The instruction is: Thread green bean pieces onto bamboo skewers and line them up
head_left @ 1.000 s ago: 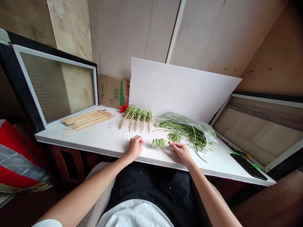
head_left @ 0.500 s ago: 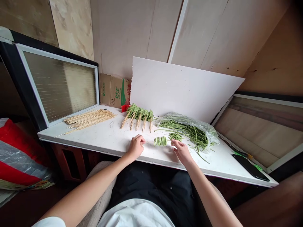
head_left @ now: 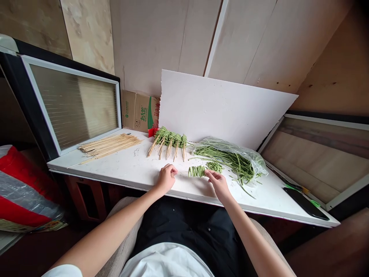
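On my table, bamboo skewers lay at the left, a pile of bean skewers sat right of them before the board, and long beans lay further right, partly in a plastic bag. Cut beans lay just behind my right hand; a phone lay near the right end.

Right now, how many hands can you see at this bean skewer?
2. The left hand grips the bare end of the skewer; the right hand touches the threaded beans at their right end. No others show.
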Available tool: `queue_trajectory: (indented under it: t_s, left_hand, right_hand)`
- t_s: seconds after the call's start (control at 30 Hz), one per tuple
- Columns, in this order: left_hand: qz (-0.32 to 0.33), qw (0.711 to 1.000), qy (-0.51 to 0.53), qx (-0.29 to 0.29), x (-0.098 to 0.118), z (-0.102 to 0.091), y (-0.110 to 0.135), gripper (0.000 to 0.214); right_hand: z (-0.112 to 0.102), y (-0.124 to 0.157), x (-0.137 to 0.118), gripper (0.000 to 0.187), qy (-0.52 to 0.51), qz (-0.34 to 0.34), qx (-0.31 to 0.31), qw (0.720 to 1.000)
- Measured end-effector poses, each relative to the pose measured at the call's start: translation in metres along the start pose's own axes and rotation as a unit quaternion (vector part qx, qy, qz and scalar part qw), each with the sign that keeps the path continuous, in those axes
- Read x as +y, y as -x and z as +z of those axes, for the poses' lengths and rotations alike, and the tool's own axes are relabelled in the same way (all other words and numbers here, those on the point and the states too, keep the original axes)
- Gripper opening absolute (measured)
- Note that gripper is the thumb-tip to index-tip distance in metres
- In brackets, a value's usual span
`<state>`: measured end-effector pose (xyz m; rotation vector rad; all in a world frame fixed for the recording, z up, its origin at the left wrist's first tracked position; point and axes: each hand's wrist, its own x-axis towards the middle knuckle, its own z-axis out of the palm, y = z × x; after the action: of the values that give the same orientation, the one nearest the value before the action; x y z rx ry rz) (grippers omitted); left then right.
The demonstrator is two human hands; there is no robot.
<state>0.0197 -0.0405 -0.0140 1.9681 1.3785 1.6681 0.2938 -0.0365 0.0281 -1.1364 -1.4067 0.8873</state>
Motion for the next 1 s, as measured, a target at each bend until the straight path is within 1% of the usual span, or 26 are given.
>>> queue_trajectory:
  t_s: [0.1,0.2,0.3,0.43,0.53,0.63,0.7,0.77,0.9,1.0]
  left_hand:
    - [-0.011,1.0,-0.002,0.012,0.001,-0.001,-0.001,0.031]
    - [-0.012,1.0,-0.005,0.016,0.003,-0.003,-0.002,0.03]
    - [0.006,1.0,-0.015,0.009,0.004,-0.008,-0.006,0.031]
    - [0.008,0.999,-0.029,0.014,0.001,-0.015,-0.012,0.032]
    - [-0.001,0.999,-0.031,0.019,-0.002,-0.017,-0.014,0.032]
    - [-0.006,0.999,-0.032,0.018,-0.002,-0.017,-0.013,0.031]
    - [-0.007,0.999,-0.034,0.014,-0.002,-0.017,-0.013,0.031]
    - [-0.006,0.999,-0.036,0.012,-0.001,-0.017,-0.012,0.03]
    - [-0.006,0.999,-0.037,0.012,0.0,-0.017,-0.011,0.028]
    - [-0.009,0.999,-0.04,0.012,-0.001,-0.017,-0.011,0.028]
  right_hand:
    - [-0.01,-0.005,0.001,0.051,0.057,-0.032,0.005,0.998]
    - [-0.018,-0.012,0.009,0.045,0.168,-0.074,-0.007,0.983]
    - [-0.021,-0.019,0.022,0.039,0.298,-0.126,-0.043,0.945]
    - [-0.02,-0.034,0.036,0.044,0.418,-0.185,-0.067,0.887]
    - [-0.017,-0.047,0.039,0.049,0.482,-0.201,-0.073,0.85]
    - [-0.017,-0.059,0.037,0.049,0.525,-0.193,-0.085,0.824]
    - [-0.018,-0.065,0.036,0.047,0.536,-0.186,-0.094,0.818]
    - [-0.02,-0.07,0.037,0.045,0.533,-0.187,-0.099,0.819]
    - [-0.023,-0.076,0.042,0.043,0.503,-0.211,-0.095,0.833]
    - [-0.023,-0.081,0.046,0.033,0.481,-0.228,-0.092,0.841]
